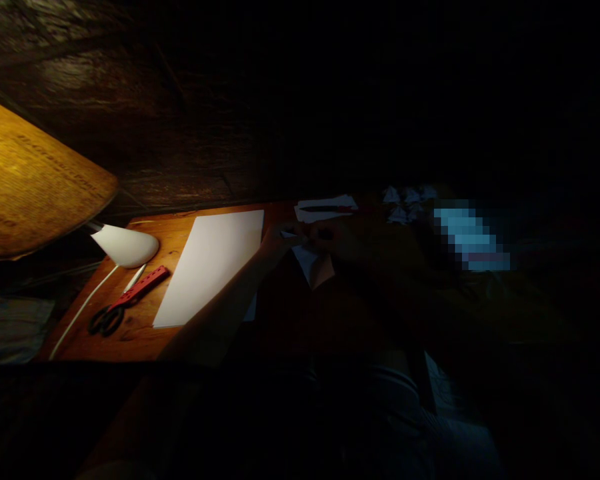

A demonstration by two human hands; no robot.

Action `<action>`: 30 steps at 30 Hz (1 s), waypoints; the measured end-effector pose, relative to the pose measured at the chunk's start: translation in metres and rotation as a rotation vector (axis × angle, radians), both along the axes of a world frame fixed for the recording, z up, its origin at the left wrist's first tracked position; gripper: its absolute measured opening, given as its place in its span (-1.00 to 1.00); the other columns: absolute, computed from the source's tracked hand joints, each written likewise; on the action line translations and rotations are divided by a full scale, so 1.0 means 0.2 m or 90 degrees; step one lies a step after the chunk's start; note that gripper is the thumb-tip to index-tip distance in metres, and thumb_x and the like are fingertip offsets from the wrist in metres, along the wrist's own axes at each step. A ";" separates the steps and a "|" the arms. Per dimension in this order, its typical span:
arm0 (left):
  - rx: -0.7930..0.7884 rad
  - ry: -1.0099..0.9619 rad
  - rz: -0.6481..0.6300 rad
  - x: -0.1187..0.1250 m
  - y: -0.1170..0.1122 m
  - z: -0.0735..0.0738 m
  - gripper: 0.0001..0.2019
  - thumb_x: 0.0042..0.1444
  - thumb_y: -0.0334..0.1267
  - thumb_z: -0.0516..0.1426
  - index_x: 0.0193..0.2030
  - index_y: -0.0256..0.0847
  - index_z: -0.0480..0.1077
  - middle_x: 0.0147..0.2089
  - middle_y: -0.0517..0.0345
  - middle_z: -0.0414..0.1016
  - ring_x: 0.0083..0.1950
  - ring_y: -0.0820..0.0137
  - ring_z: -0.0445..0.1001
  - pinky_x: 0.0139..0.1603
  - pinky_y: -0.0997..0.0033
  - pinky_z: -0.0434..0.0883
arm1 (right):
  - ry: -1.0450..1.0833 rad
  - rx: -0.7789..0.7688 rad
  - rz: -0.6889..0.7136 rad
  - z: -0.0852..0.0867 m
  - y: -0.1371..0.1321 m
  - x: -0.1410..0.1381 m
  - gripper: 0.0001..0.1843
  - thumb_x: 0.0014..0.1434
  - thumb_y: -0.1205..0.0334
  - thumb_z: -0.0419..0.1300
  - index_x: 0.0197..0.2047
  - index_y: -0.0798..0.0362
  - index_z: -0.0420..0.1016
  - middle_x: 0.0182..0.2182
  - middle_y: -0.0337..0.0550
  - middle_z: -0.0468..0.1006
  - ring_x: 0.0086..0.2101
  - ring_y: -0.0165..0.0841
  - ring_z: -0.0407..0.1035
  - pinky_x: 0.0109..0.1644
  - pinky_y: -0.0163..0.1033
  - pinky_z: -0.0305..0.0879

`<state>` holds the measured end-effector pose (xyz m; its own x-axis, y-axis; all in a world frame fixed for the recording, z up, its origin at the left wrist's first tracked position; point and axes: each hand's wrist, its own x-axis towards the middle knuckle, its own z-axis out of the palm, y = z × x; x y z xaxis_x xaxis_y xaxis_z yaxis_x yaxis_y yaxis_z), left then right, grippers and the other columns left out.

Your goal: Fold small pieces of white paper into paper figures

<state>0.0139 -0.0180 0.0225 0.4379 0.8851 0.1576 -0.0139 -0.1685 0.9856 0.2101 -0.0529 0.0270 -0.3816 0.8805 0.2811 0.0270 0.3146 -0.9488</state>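
Observation:
The scene is very dark, lit only at the left. My left hand (279, 239) reaches in from the lower left, its forearm crossing a large white sheet (213, 263), and its fingers pinch the edge of a small folded piece of paper (316, 267). My right hand (333, 240) is a dim shape just right of the left one, fingers curled on the same folded paper. Both hands meet above the wooden table (140, 337).
A white lamp head (126, 245) with its cord stands at the left. Beside it lie a red ruler (147, 283) and black-handled scissors (106, 320). More paper with a pen (326, 208) and small folded paper shapes (407, 202) lie further back. A blurred patch shows at right.

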 end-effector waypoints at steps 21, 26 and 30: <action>-0.020 -0.070 0.035 0.00 0.03 -0.03 -0.73 -0.18 -0.24 0.30 -0.64 -0.19 0.27 -0.55 0.28 0.25 -0.45 0.48 0.22 -0.35 0.40 0.14 | 0.059 -0.116 -0.002 0.01 0.01 0.04 -0.63 -0.01 0.06 0.42 -0.53 0.01 0.31 -0.55 -0.37 0.20 -0.46 -0.45 0.07 -0.31 -0.25 0.04; -0.030 -0.104 0.058 0.00 0.01 -0.01 -0.77 -0.22 -0.27 0.28 -0.64 -0.19 0.27 -0.55 0.27 0.27 -0.46 0.49 0.22 -0.37 0.40 0.14 | 0.068 -0.133 0.003 0.03 -0.01 0.06 -0.66 0.04 0.10 0.39 -0.50 0.00 0.29 -0.52 -0.37 0.16 -0.43 -0.44 0.07 -0.29 -0.25 0.01; -0.032 -0.112 0.064 0.01 0.01 0.00 -0.75 -0.24 -0.28 0.26 -0.64 -0.19 0.22 -0.56 0.28 0.23 -0.46 0.50 0.20 -0.37 0.40 0.15 | 0.060 -0.145 -0.011 0.06 -0.02 0.06 -0.66 0.00 0.09 0.37 -0.52 0.00 0.27 -0.52 -0.37 0.15 -0.41 -0.43 0.08 -0.28 -0.25 0.02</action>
<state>0.0150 -0.0158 0.0223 0.3161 0.9320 0.1773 -0.1715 -0.1277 0.9769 0.2211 -0.0572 0.0381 -0.3474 0.9316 0.1073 -0.0608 0.0918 -0.9939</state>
